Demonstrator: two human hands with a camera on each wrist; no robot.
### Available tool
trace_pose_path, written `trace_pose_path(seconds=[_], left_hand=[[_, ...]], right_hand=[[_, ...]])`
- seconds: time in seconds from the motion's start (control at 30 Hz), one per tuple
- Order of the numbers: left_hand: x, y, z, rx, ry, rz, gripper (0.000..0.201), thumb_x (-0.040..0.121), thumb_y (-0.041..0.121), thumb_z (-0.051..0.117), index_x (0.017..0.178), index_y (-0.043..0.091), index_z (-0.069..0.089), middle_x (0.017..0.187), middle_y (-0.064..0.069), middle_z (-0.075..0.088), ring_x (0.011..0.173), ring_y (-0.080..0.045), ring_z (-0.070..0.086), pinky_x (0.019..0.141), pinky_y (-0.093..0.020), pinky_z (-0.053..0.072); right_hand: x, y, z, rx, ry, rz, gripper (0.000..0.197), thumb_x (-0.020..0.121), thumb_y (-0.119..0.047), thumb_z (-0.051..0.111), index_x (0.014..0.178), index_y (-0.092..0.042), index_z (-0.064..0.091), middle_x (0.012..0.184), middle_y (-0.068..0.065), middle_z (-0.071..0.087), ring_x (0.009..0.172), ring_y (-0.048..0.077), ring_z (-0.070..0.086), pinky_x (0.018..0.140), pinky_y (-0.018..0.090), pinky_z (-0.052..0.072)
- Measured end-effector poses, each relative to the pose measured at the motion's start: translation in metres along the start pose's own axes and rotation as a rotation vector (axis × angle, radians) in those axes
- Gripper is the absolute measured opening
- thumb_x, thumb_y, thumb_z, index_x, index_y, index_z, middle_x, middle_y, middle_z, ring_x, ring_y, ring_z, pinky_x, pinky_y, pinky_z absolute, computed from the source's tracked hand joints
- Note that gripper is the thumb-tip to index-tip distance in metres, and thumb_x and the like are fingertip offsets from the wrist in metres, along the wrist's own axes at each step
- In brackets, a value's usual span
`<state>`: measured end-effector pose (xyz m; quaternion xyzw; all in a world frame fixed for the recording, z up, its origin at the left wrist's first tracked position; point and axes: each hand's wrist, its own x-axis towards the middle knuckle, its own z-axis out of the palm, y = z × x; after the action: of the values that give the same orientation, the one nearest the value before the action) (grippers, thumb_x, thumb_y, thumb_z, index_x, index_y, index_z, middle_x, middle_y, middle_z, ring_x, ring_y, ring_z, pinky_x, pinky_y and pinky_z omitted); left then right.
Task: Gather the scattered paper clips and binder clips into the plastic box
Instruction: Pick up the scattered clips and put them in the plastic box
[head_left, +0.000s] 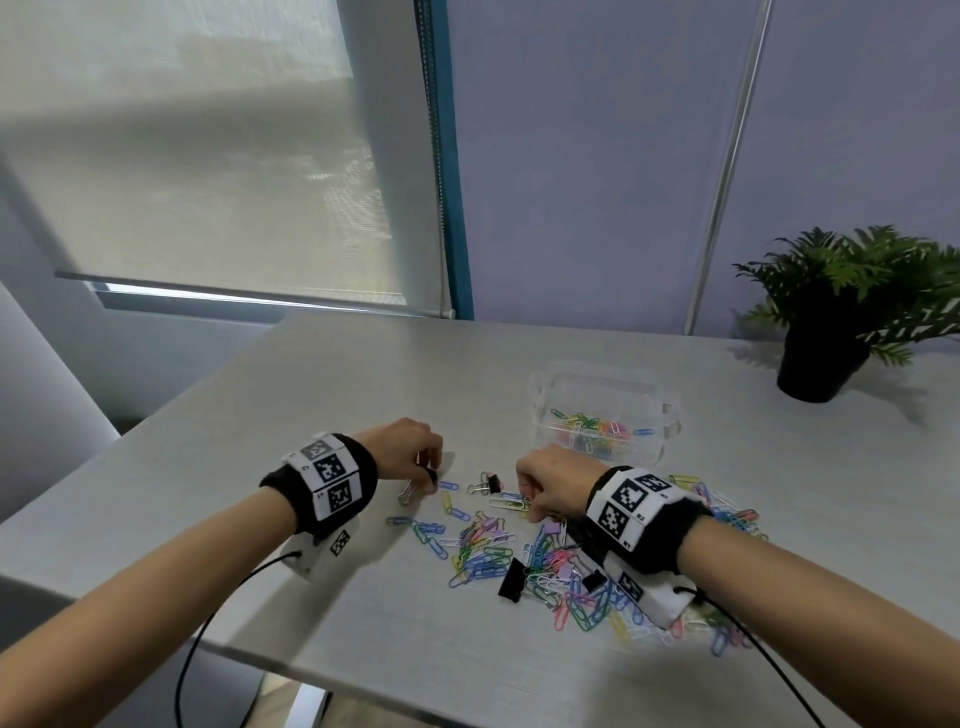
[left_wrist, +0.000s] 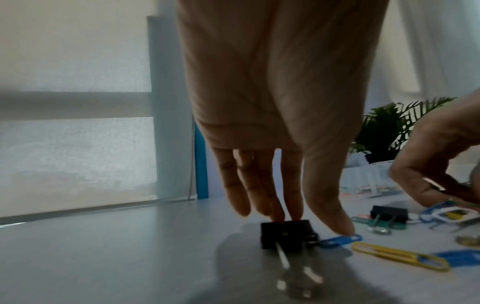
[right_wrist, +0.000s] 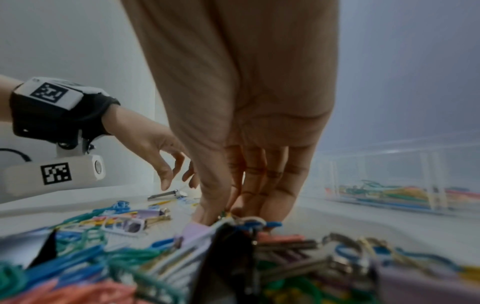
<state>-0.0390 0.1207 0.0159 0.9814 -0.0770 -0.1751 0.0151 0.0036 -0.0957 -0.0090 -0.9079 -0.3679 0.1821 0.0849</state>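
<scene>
My left hand (head_left: 430, 470) reaches down over a small black binder clip (left_wrist: 285, 232) lying on the grey table (head_left: 337, 395). Its fingertips (left_wrist: 278, 216) touch the clip's far edge, and the thumb rests on a blue paper clip (left_wrist: 340, 240) beside it. My right hand (head_left: 530, 506) pinches a few paper clips (right_wrist: 249, 221) at the edge of the coloured pile (head_left: 519, 556). The clear plastic box (head_left: 545, 415) stands behind the right hand with several coloured clips inside. A second black binder clip (head_left: 491, 484) lies between the hands.
A larger black binder clip (head_left: 511, 579) sits in the pile near the right wrist. More clips spread right of that wrist (head_left: 727, 514). A potted plant (head_left: 831, 332) stands at the back right. The table's front edge (head_left: 415, 691) is close.
</scene>
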Motion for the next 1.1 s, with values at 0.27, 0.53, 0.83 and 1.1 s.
trace_pose_path(seconds=[0.27,0.53,0.83,1.1], left_hand=[[-0.006,0.027,0.013,0.002,-0.062,0.234,0.035,0.081,0.008,0.065,0.116,0.011,0.060,0.114,-0.008,0.058,0.102,-0.020,0.057,0.079,-0.019,0.042],[-0.015,0.018,0.028,-0.076,-0.041,0.170,0.046,0.066,0.008,0.078,0.106,0.007,0.056,0.105,-0.003,0.051,0.092,-0.012,0.046,0.069,-0.017,0.037],[-0.011,0.022,0.023,-0.093,-0.098,0.206,0.013,0.078,0.014,0.070,0.089,0.010,0.065,0.090,-0.009,0.069,0.077,-0.010,0.052,0.078,-0.025,0.044],[0.001,0.034,0.002,-0.152,-0.072,0.225,0.010,0.085,0.015,0.062,0.093,0.009,0.065,0.078,0.004,0.062,0.061,0.002,0.056,0.070,-0.018,0.048]], right_hand=[[-0.009,0.012,-0.003,0.033,-0.019,-0.032,0.019,0.076,-0.015,0.074,0.087,-0.012,0.059,0.075,-0.006,0.049,0.084,0.014,0.047,0.055,0.016,0.032],[-0.013,0.013,-0.004,0.040,-0.012,-0.049,0.019,0.077,-0.017,0.073,0.091,-0.009,0.062,0.068,-0.010,0.046,0.080,0.013,0.047,0.054,0.015,0.032],[-0.021,0.025,-0.018,0.473,0.047,-0.016,0.018,0.080,-0.008,0.069,0.073,-0.017,0.054,0.070,-0.001,0.066,0.063,0.009,0.061,0.054,0.015,0.048],[-0.032,0.054,-0.029,0.760,0.148,0.017,0.012,0.081,-0.001,0.066,0.076,-0.008,0.057,0.069,0.006,0.065,0.052,0.005,0.059,0.052,0.015,0.050]])
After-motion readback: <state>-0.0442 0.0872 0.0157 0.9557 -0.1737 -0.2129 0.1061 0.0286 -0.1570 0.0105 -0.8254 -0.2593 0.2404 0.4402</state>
